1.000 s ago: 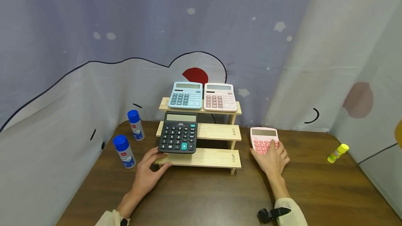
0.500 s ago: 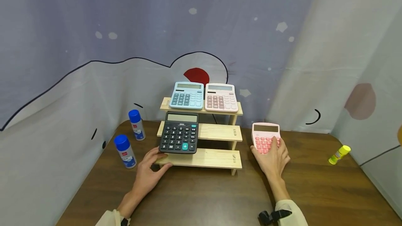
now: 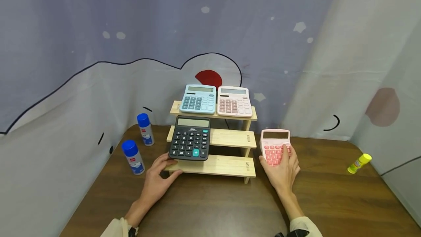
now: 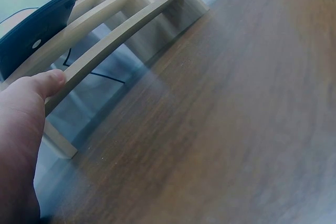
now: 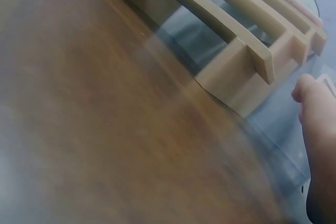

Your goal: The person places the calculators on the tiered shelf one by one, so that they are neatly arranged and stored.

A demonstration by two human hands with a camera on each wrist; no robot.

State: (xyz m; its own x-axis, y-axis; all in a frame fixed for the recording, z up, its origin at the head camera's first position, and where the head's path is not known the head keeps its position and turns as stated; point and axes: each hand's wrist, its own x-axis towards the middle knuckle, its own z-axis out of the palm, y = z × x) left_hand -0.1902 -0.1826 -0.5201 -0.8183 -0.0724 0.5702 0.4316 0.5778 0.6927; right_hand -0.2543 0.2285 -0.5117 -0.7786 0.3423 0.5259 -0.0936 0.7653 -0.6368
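In the head view a three-tier wooden stand [image 3: 230, 138] stands mid-table. My left hand [image 3: 156, 179] grips the left end of its lowest shelf, the thumb [image 4: 51, 80] pressing the front edge. Just above that hand a black calculator [image 3: 190, 138] leans across the lower and middle shelves. A blue calculator [image 3: 198, 99] and a pale pink-white calculator [image 3: 234, 101] sit side by side on the top shelf. Right of the stand, my right hand [image 3: 283, 169] holds a pink calculator [image 3: 275, 145] by its sides, one finger over the keys. The hand covers its lower right part.
Two blue-capped spray cans [image 3: 133, 157] stand at the table's left. A yellow glue stick [image 3: 359, 163] lies far right on the brown wooden table [image 3: 213, 207]. A patterned curtain [image 3: 148, 17] hangs behind and along the sides.
The pink calculator has tilted up in my right hand and moved slightly left, closer to the stand. My left hand keeps its place at the shelf. The head view has shifted a little.
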